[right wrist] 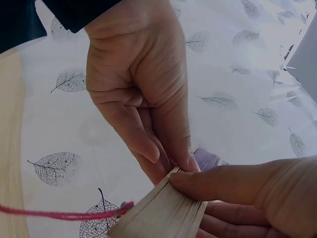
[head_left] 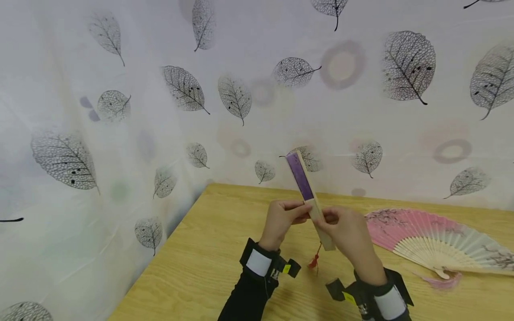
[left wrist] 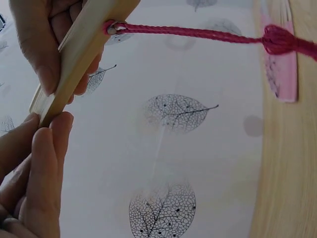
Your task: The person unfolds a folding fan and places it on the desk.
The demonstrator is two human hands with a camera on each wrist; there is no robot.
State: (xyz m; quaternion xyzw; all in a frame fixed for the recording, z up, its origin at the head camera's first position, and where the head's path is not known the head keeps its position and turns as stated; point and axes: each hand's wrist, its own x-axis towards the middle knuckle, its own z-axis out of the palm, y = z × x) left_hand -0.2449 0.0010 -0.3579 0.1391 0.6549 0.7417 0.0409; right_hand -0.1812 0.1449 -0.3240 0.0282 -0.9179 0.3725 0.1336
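A folded fan (head_left: 300,178) with purple leaf and pale wooden ribs is held tilted above the table, its purple end up. My left hand (head_left: 279,220) pinches its left edge near the middle, just below the purple part. Lower down, my right hand (head_left: 347,229) grips the pale ribs between thumb and fingers. From the pivot end hangs a red tassel (head_left: 314,261), whose cord (left wrist: 188,32) shows large in the left wrist view. In the right wrist view my right thumb (right wrist: 223,183) lies across the ribs (right wrist: 163,210), partly covering them.
On the wooden table (head_left: 209,240), to the right, lies a spread fan (head_left: 421,227) of pink and white with dark branch prints. Its pink tassel (head_left: 441,281) rests beside it. A leaf-printed cloth (head_left: 249,147) hangs behind the table and along its left side.
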